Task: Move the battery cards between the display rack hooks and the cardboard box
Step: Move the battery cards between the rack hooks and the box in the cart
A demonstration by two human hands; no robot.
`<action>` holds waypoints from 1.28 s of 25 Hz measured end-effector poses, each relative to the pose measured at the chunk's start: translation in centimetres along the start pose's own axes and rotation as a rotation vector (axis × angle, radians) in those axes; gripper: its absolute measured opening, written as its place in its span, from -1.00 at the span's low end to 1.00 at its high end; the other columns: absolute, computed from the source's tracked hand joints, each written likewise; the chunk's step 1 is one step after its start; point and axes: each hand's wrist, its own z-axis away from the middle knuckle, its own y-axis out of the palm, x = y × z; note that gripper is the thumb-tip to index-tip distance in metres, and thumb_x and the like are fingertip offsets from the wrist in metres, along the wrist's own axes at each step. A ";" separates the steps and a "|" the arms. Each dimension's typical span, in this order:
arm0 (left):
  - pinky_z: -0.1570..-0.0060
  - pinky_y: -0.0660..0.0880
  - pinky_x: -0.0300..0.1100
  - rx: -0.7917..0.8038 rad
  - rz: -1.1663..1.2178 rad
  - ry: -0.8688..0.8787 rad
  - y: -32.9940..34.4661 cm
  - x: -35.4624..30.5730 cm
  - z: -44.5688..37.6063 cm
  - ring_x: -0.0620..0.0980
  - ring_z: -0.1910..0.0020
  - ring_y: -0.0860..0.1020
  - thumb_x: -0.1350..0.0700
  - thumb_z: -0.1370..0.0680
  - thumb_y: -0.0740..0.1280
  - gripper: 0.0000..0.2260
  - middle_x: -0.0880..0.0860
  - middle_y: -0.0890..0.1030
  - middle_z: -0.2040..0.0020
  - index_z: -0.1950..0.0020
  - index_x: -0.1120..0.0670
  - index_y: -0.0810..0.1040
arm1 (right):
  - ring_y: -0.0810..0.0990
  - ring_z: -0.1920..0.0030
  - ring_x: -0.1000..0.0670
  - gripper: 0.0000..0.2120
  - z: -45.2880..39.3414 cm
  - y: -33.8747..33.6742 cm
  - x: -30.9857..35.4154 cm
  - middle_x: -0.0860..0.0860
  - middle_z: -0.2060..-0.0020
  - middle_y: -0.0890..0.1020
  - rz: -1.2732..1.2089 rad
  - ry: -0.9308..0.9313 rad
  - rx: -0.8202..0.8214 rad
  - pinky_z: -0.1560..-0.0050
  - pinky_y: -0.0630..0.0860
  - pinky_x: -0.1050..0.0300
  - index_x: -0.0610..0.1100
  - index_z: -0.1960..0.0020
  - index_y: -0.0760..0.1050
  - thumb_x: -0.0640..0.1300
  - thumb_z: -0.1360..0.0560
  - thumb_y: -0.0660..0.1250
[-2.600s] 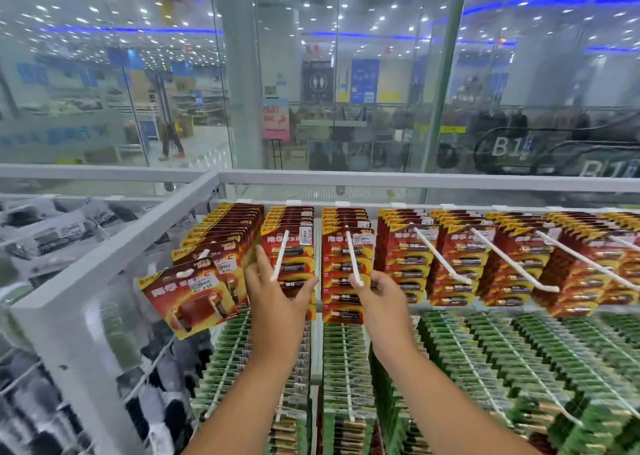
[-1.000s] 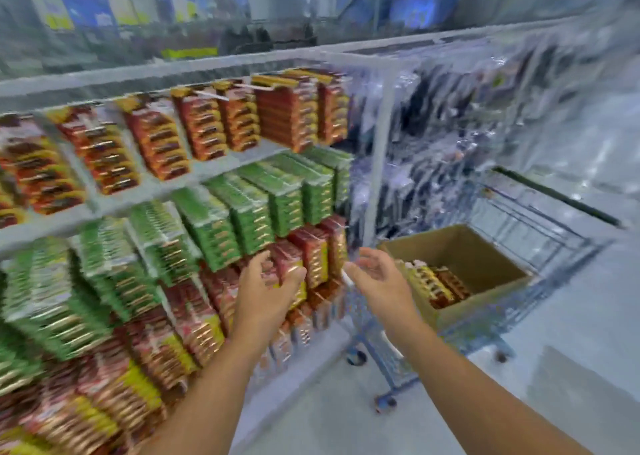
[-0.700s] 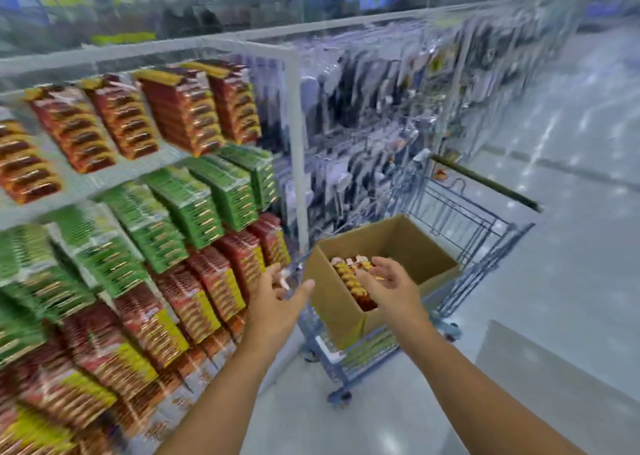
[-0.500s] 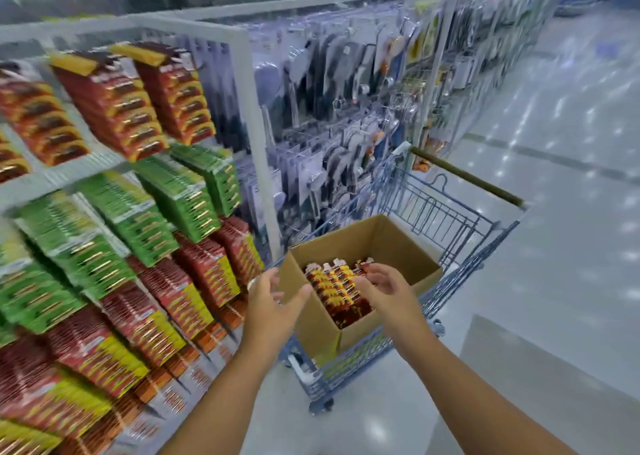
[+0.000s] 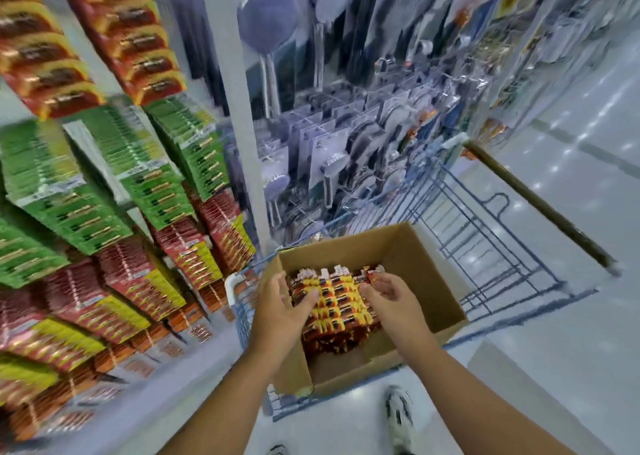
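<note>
The battery cards (image 5: 332, 302) stand packed in a row along the cardboard box's (image 5: 426, 267) left wall. Both hands, left hand (image 5: 284, 310) and right hand (image 5: 391, 297), hover spread and empty. Stiff, slippery, dense cards: best squeezed flat-sided as a bundle.

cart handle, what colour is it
The cart handle is dark brown, seen in the head view; the cart's wire frame is blue.
</note>
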 end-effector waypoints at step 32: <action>-0.47 0.36 -0.07 -0.445 -0.697 -0.624 19.6 8.4 -8.7 0.05 -0.56 0.32 0.08 -0.63 0.35 -0.30 0.07 0.30 -0.59 -0.69 0.07 0.08 | 0.70 0.31 -0.06 -0.88 -23.6 11.8 -11.7 -0.02 0.23 0.69 0.355 0.166 0.520 0.05 0.72 -0.11 -0.04 0.13 0.58 -0.13 -0.56 0.46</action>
